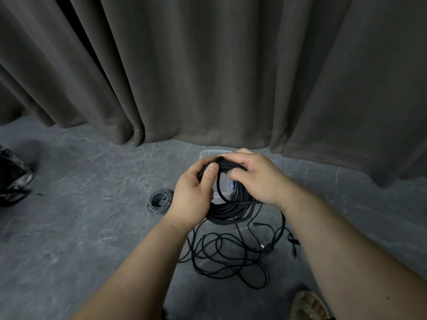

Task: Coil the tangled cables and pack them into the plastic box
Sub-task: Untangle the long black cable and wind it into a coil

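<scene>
A thick black cable coil point(227, 210) hangs in the air between both hands. My left hand point(194, 195) grips its upper left part, thumb laid over the strands. My right hand point(256, 179) curls its fingers round the top of the same coil. Behind the hands, the clear plastic box point(208, 154) stands on the floor, mostly hidden. A loose tangle of thin black cables point(228, 255) lies on the floor below the coil, with a plug end point(268, 247) at its right. A small grey coiled cable point(160, 200) lies on the floor to the left.
Dark curtains point(208, 77) hang close behind the box. A black crumpled bag point(13, 179) sits at the far left on the grey stone floor point(80, 227). A sandalled foot point(309, 303) shows at the bottom right.
</scene>
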